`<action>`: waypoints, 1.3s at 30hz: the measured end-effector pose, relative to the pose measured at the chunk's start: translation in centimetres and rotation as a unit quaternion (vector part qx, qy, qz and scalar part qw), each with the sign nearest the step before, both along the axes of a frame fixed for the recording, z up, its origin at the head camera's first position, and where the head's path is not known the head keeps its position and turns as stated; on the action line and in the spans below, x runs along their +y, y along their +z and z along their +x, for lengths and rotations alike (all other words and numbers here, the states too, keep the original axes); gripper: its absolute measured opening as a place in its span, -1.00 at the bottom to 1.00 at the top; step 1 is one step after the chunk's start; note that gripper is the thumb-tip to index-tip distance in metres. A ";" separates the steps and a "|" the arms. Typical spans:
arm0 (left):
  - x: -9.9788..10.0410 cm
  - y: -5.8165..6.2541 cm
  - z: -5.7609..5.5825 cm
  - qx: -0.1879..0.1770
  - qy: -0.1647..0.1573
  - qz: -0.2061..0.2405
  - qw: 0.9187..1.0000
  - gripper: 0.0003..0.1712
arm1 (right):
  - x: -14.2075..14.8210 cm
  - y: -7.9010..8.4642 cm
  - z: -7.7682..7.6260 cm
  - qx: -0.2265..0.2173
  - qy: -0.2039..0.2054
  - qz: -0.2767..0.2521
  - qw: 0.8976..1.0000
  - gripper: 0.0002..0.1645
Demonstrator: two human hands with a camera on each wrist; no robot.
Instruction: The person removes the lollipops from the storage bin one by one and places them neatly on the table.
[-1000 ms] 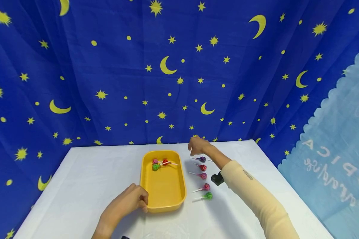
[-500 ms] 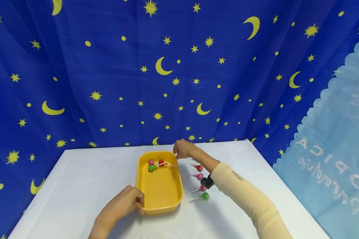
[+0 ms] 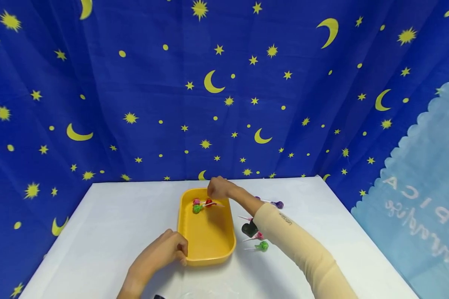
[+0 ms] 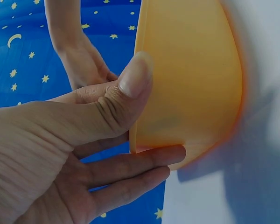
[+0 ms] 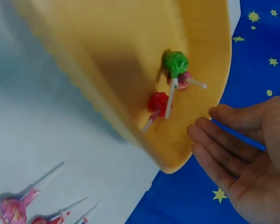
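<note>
My left hand (image 3: 168, 247) pinches the near left corner of the yellow tray (image 3: 207, 245). In the left wrist view its thumb lies over the rim, with the other fingers below. Across the tray's far right corner is my right hand (image 3: 220, 188); in the right wrist view its fairly straight fingers (image 5: 219, 147) reach right to the rim, and no lollipop shows between them. Inside the tray's far end lie a green lollipop (image 5: 176, 63), a red lollipop (image 5: 158, 102) and a pink lollipop (image 5: 183, 80) partly behind the green one.
Right of the tray, a column of lollipops lies on the white table (image 3: 134, 207): a green lollipop (image 3: 262, 246) nearest, a pink-red lollipop (image 3: 259, 236), and a purple lollipop (image 3: 279, 204) farther back. My right forearm hides others. A blue star-patterned curtain (image 3: 153, 83) hangs behind.
My right hand has moved left, from above the far purple lollipop to the tray's far right corner. The left hand keeps its hold on the tray, and the same lollipops lie inside.
</note>
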State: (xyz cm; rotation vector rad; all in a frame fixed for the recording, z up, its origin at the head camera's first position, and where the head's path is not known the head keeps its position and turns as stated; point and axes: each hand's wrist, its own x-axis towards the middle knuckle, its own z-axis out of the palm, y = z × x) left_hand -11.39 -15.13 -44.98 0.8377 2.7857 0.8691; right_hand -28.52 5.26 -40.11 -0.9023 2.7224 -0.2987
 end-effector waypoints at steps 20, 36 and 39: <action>0.4 0.2 0.1 -0.007 -0.006 0.024 1.000 -0.78 | -2.6 -0.6 0.2 0.015 0.028 -0.051 0.998 -0.87; 0.3 0.2 0.1 0.002 0.005 0.016 1.000 -0.80 | -4.2 -2.2 1.6 -0.079 -0.027 0.080 0.993 -0.53; 0.2 0.3 0.1 0.004 0.005 0.017 1.000 -0.81 | -4.4 -2.6 1.5 -0.076 -0.032 0.090 0.992 -0.50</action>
